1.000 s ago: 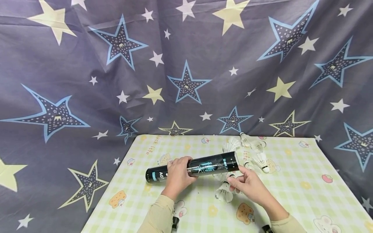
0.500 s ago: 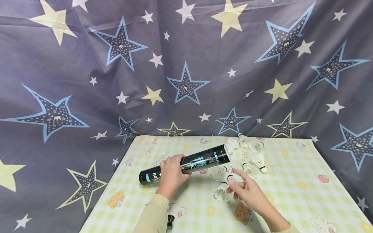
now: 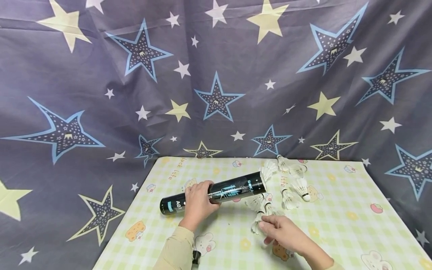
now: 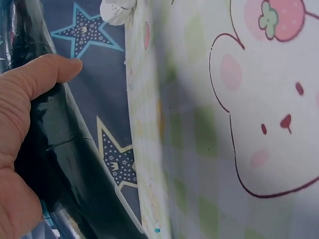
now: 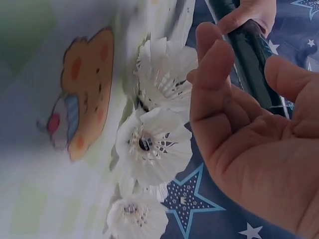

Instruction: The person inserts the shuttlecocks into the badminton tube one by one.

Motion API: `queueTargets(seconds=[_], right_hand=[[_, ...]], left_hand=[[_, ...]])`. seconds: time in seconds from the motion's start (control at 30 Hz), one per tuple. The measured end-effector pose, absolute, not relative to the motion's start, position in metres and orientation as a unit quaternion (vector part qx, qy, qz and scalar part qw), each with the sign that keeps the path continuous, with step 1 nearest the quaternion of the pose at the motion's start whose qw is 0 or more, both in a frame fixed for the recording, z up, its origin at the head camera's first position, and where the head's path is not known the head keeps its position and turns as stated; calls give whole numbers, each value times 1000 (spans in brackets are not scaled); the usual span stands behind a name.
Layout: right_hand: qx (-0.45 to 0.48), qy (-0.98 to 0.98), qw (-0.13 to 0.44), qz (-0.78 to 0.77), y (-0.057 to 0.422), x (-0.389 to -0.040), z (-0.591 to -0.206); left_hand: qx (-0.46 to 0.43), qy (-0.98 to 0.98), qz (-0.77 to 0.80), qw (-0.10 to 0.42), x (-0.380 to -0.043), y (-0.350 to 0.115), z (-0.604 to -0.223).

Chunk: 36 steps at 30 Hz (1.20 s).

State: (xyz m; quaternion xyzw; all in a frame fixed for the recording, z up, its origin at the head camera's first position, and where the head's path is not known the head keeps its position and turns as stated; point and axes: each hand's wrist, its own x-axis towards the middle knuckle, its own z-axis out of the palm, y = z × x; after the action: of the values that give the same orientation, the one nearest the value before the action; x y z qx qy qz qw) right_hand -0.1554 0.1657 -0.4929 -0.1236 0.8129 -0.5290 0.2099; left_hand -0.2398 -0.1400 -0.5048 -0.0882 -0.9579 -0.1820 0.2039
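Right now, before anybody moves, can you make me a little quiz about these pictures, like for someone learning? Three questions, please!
1. Which hand grips the black cylindrical tube?

2. Pick one. Nearest to the right hand are:
A. white feathered shuttlecocks
B. red rubber balls
C. blue plastic cups

3. True or false: the green-and-white checked table covering has an orange cartoon bear printed on it.

Key:
1. The left hand.
2. A.
3. True.
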Motion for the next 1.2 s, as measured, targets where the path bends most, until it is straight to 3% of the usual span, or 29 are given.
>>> queueTargets(seconds=[0.27, 0.4, 0.5, 0.77, 1.0, 1.2], right_hand=[[-18, 923, 0, -385, 173, -164, -499], [12, 932, -58, -358, 183, -173, -506], [28, 930, -67, -361, 189, -177, -511], [18, 901, 11, -433, 182, -178, -516], [4, 911, -20, -412, 171, -181, -517], [44, 902, -64, -424, 183, -182, -514]], left_hand=[[-92, -957, -178, 211, -240, -140, -504], [-93, -957, -176, 211, -239, -140, -505], [-92, -957, -175, 211, -239, -140, -506], [-92, -958, -172, 211, -238, -140, -509], [-95, -959, -163, 210, -237, -140, -510], [-101, -958, -166, 212, -235, -139, -509]])
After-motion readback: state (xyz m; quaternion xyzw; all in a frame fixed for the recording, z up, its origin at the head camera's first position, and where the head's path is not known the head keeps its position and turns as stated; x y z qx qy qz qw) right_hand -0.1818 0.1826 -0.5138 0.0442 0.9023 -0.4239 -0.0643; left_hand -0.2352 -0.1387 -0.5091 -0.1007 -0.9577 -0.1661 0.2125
